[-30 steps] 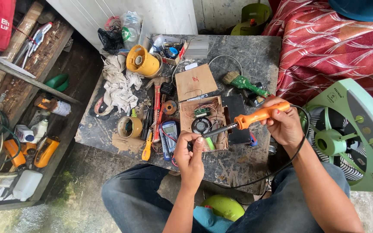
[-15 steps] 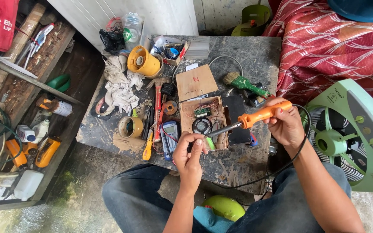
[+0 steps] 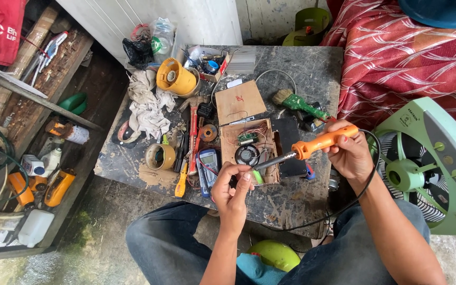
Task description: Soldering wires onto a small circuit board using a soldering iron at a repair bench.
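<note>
My right hand (image 3: 348, 152) grips an orange-handled soldering iron (image 3: 312, 147), its metal tip pointing left toward my left hand (image 3: 232, 189). The fingers of my left hand pinch something small and green near the iron's tip; what it is I cannot tell. Both hands hover over the near edge of an open wooden box (image 3: 249, 149) holding a small round speaker, a green circuit board and thin wires. The iron's black cord loops down past my right wrist.
The low dark table (image 3: 302, 79) carries a blue multimeter (image 3: 208, 163), red-handled pliers (image 3: 193, 138), a tape roll (image 3: 160, 156), a yellow horn (image 3: 175, 78), rags (image 3: 146, 105) and a green brush (image 3: 299, 103). A green fan (image 3: 428, 163) stands right; a cluttered shelf (image 3: 32, 105) is left.
Both hands and the soldering iron have held nearly the same place; my left-hand fingers shifted slightly near the tip.
</note>
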